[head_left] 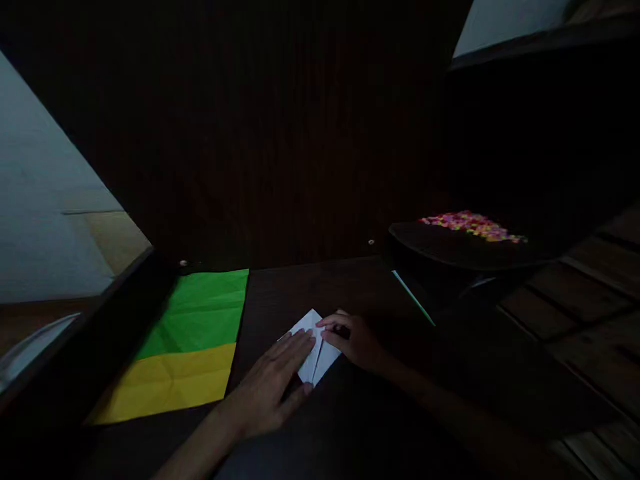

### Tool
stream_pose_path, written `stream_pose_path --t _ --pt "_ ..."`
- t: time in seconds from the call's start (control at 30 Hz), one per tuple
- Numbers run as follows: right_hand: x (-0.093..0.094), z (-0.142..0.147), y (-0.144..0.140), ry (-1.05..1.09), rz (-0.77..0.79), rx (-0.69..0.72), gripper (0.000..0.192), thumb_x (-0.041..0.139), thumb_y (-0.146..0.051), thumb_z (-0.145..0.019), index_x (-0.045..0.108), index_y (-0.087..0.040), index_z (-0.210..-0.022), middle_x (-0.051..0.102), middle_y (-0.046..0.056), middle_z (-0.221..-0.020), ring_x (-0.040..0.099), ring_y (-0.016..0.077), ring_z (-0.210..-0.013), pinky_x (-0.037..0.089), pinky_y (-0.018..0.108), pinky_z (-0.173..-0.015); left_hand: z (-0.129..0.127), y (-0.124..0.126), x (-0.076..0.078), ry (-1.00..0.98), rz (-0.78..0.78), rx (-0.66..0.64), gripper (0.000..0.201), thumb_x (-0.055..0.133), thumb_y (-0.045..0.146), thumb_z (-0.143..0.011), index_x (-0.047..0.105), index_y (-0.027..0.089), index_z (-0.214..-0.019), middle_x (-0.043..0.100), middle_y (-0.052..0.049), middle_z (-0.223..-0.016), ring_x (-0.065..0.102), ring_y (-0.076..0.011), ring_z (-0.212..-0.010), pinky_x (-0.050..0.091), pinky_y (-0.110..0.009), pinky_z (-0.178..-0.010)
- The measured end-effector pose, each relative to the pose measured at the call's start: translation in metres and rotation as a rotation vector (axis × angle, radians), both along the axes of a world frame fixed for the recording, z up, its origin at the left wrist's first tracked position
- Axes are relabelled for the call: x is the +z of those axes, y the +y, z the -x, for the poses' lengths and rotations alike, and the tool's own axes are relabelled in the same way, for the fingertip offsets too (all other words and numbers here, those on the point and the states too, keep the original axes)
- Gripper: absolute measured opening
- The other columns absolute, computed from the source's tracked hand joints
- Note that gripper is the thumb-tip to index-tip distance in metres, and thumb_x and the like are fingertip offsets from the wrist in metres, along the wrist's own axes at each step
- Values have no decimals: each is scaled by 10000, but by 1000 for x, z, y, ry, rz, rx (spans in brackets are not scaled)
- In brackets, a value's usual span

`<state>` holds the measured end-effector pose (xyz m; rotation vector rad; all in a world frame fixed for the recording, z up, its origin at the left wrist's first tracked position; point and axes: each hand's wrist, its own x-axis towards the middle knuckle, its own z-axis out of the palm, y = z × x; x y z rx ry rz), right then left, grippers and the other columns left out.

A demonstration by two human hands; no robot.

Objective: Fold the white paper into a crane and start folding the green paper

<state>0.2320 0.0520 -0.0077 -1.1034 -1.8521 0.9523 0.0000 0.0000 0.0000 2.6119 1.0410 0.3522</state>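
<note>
The room is dim, and the person leans over a dark table [360, 287] with both hands on one small white paper [315, 347] that lies flat near the middle of it, already folded into a pointed shape. The left hand [273, 387] lies palm down over the paper's near-left part, fingers [295, 347] straight and close together, pressed flat — it looks to me like a way of pinning the sheet so it cannot slide. The right hand [355, 340] comes in from the other side, its fingers [330, 323] curled with the tips on the paper's upper right edge, seemingly bearing down on a crease; whether the thumb is under a flap I cannot tell in this light. Just beside the left hand, to the left, lie two larger sheets spread flat: a green sheet [203, 310] farther back and a yellow sheet [173, 380] nearer, their edges meeting or overlapping, both showing fold lines. They sit apart from the white paper, within reach yet out of the way of the hands. To the right, raised above the table, a dark tray [450, 250] holds a heap of tiny bright pieces [473, 225] — pink, yellow, orange, far too many and too small to count. A thin pale-green strip [413, 297] slants below the tray; I cannot say what it is.
</note>
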Motion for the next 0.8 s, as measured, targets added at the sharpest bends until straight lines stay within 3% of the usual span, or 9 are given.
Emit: stream_pose_path --t 0.3,0.47,0.6,0.8 --pt "4 -3 -3 -27 -50 66 175 612 -145 -795 739 -185 -909 660 55 -859 636 189 -812 476 310 -753 -2 2 9 -22 19 -26 691 507 246 -927 167 240 -1529 280 -68 -1563 260 -265 -1433 285 -523 -1150" --pt "10 -3 -8 -22 -74 102 176 618 -161 -797 738 -184 -924 650 62 -877 638 196 -832 481 322 -769 -1 2 5 -48 -13 28 746 581 416 -892 233 202 -1516 366 -133 -1518 339 -323 -1392 356 -552 -1101" --pt "12 -2 -9 -12 -87 112 173 609 -171 -803 735 -179 -921 655 69 -896 641 200 -848 483 328 -781 -2 4 1 -65 -60 54 751 598 436 -882 257 203 -1509 415 -137 -1489 391 -326 -1363 397 -533 -1081" --pt "4 -1 -4 -91 -82 -28 130 605 -198 -824 720 -179 -881 638 54 -819 630 184 -762 486 313 -721 -2 5 4 -6 -132 -31 585 529 371 -942 341 222 -1477 384 -97 -1511 364 -284 -1384 384 -489 -1105"
